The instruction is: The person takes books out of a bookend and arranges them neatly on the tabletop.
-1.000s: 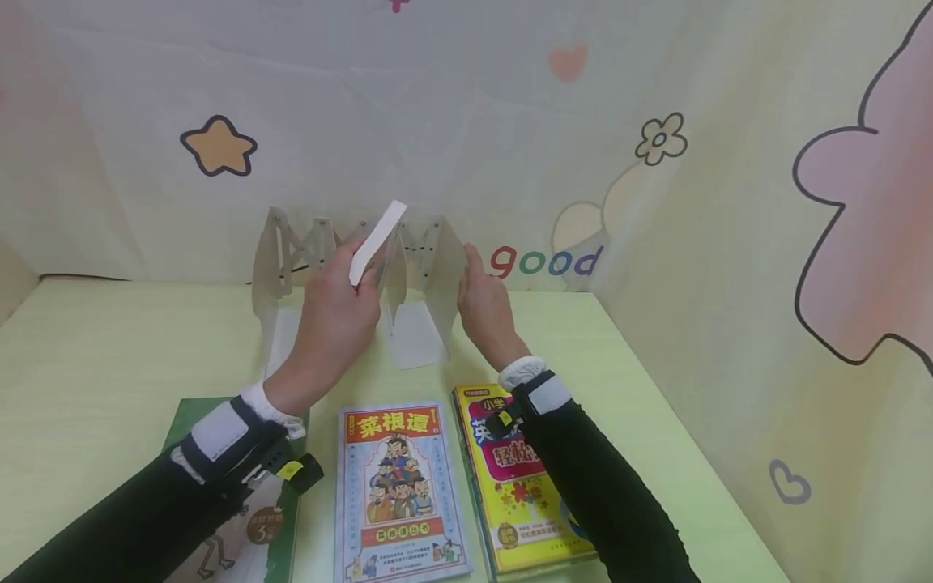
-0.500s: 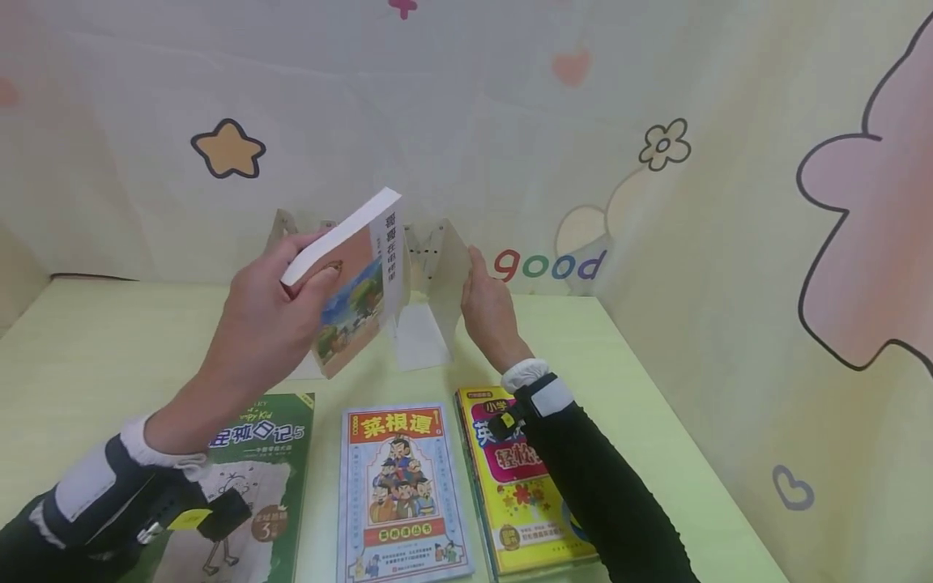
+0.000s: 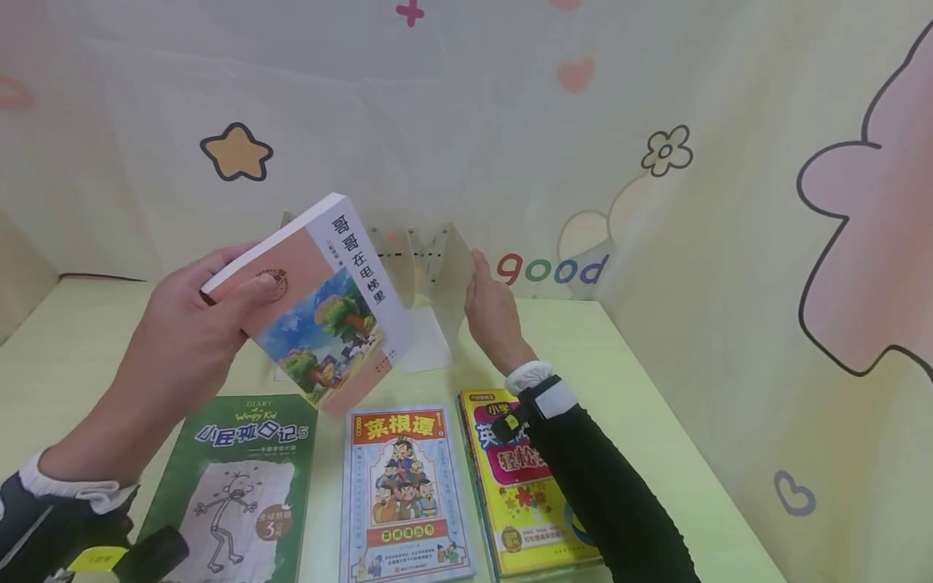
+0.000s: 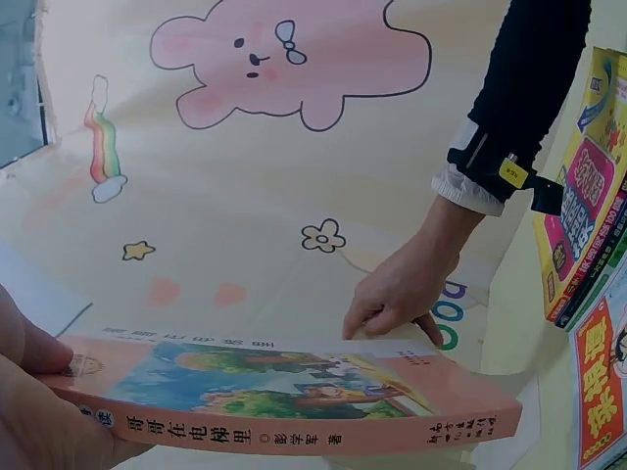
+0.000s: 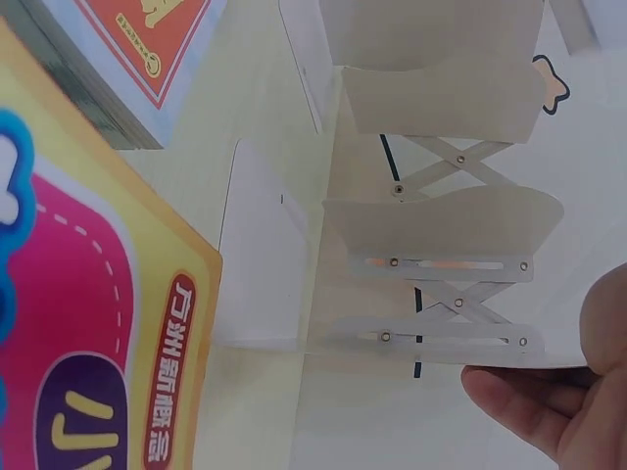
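Note:
My left hand [image 3: 193, 324] holds a pink book [image 3: 313, 304] with a painted landscape cover, raised and tilted over the table, thumb on its front. In the left wrist view the thumb [image 4: 37, 348] lies at the near end of the book [image 4: 294, 392]. My right hand [image 3: 496, 316] grips the right end panel [image 3: 450, 279] of a pale extendable book rack [image 5: 446, 220] at its edge. The right wrist view shows fingers [image 5: 519, 406] against that panel. The rack has crossed metal bars between its upright dividers; the raised book partly hides it in the head view.
On the table [image 3: 619, 421] in front lie a green comic diary book [image 3: 240, 486], a blue-bordered book with a red title band [image 3: 404, 494], and a stack topped by a yellow book [image 3: 528, 494]. A printed curtain [image 3: 474, 105] hangs behind the rack.
My left hand has drawn the pink book leftward and toward me, away from the rack, turning its cover into view. The right hand stays at the rack's end panel.

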A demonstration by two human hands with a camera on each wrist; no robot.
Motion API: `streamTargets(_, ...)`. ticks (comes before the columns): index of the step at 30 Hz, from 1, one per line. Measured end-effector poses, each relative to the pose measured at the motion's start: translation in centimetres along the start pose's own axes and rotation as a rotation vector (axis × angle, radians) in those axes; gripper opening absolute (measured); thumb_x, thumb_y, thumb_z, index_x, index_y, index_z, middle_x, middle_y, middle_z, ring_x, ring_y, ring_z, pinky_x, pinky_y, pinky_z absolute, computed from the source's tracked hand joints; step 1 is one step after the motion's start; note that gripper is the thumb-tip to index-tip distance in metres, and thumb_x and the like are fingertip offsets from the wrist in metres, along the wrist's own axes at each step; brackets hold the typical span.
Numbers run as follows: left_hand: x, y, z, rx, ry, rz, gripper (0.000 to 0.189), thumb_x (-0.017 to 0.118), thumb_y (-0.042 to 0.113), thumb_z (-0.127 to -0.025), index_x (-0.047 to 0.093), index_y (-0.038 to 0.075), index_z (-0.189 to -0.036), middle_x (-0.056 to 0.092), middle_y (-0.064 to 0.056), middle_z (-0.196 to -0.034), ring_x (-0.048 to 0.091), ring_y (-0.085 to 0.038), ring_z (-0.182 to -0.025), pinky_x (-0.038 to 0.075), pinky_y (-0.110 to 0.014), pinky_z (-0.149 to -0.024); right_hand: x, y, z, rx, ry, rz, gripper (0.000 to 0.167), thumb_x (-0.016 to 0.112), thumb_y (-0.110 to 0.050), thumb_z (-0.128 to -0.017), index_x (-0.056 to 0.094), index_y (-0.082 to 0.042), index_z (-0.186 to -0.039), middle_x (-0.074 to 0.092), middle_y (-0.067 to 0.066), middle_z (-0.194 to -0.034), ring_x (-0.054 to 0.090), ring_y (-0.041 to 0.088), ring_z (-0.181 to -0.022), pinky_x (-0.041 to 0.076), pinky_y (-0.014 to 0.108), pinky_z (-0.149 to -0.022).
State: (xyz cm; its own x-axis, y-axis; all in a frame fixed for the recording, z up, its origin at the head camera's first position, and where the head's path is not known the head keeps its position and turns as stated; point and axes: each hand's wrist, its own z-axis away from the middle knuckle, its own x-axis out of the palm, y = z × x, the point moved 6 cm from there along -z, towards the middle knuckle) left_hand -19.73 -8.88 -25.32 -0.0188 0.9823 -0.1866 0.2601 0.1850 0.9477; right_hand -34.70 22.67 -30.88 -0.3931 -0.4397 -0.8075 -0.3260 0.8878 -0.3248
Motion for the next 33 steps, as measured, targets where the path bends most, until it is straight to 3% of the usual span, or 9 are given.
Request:
streamTargets(6, -0.4, -2.4, -0.2, -0.099, -0.053, 0.265, 0.064, 0.063, 0.032, -0.104, 0.039, 0.01, -0.159, 0.049, -0.012, -0.144, 0.064, -0.015, -0.111, 0.055, -0.018, -0.087, -0.3, 0.4, 0.1, 0.003, -0.01, 0.006, 0.047, 0.047, -0.012, -0.111, 0.036, -0.001, -0.154, 0.049, 0.007, -0.06, 0.047, 0.02, -0.045, 0.035, 0.024, -0.045)
streamTargets(12, 0.0, -4.3, 0.1, -0.184, -0.097, 0.251, 0.07, 0.058, 0.037, -0.106, 0.028, 0.012, -0.164, 0.041, -0.009, -0.147, 0.055, -0.018, -0.116, 0.054, -0.017, -0.088, -0.3, 0.6, 0.2, 0.009, -0.01, -0.01, 0.047, 0.047, -0.014, -0.111, 0.037, -0.001, -0.155, 0.049, 0.006, -0.06, 0.047, 0.02, -0.045, 0.035, 0.024, -0.044)
streamTargets(16, 0.6, -5.2, 0.2, -0.222, -0.143, 0.349, 0.07, 0.058, 0.033, -0.107, 0.026, 0.009, -0.164, 0.041, -0.01, -0.147, 0.058, -0.014, -0.114, 0.056, -0.018, -0.089, -0.4, 0.7, 0.3, 0.009, 0.0, -0.023, 0.047, 0.047, -0.015, -0.111, 0.037, -0.003, -0.155, 0.05, 0.006, -0.06, 0.047, 0.02, -0.045, 0.036, 0.025, -0.044)
streamTargets(23, 1.5, -5.9, 0.0, -0.235, -0.184, 0.39, 0.069, 0.056, 0.032, -0.108, 0.026, 0.006, -0.163, 0.046, -0.01, -0.141, 0.062, -0.012, -0.109, 0.058, -0.022, -0.088, -0.7, 1.1, 0.2, 0.02, 0.0, -0.062, 0.049, 0.045, -0.018, -0.112, 0.036, -0.006, -0.159, 0.049, 0.006, -0.06, 0.046, 0.02, -0.045, 0.036, 0.025, -0.045)
streamTargets(27, 2.0, -6.3, -0.1, -0.24, -0.209, 0.414, 0.07, 0.055, 0.031, -0.109, 0.022, 0.003, -0.163, 0.043, -0.014, -0.146, 0.063, -0.01, -0.109, 0.057, -0.023, -0.09, -0.8, 1.2, 0.3, 0.021, -0.018, -0.113, 0.051, 0.043, -0.019, -0.113, 0.033, -0.004, -0.16, 0.047, 0.007, -0.062, 0.045, 0.021, -0.048, 0.037, 0.027, -0.048)
streamTargets(30, 2.5, -6.4, -0.1, -0.244, -0.228, 0.432, 0.071, 0.055, 0.03, -0.109, 0.019, 0.001, -0.164, 0.038, -0.017, -0.151, 0.063, -0.01, -0.112, 0.056, -0.024, -0.093, -0.8, 1.2, 0.7, 0.055, -0.038, -0.205, 0.046, 0.041, -0.022, -0.113, 0.041, -0.004, -0.155, 0.053, 0.009, -0.071, 0.051, 0.022, -0.054, 0.045, 0.029, -0.053)
streamTargets(33, 2.8, -6.5, 0.0, -0.26, -0.226, 0.422, 0.072, 0.055, 0.032, -0.109, 0.019, 0.002, -0.164, 0.037, -0.019, -0.154, 0.063, -0.009, -0.113, 0.055, -0.024, -0.094, -0.7, 1.2, 1.6, 0.114, -0.073, -0.304, 0.039, 0.041, -0.028, -0.112, 0.051, -0.003, -0.141, 0.062, 0.014, -0.087, 0.061, 0.025, -0.068, 0.053, 0.032, -0.059)
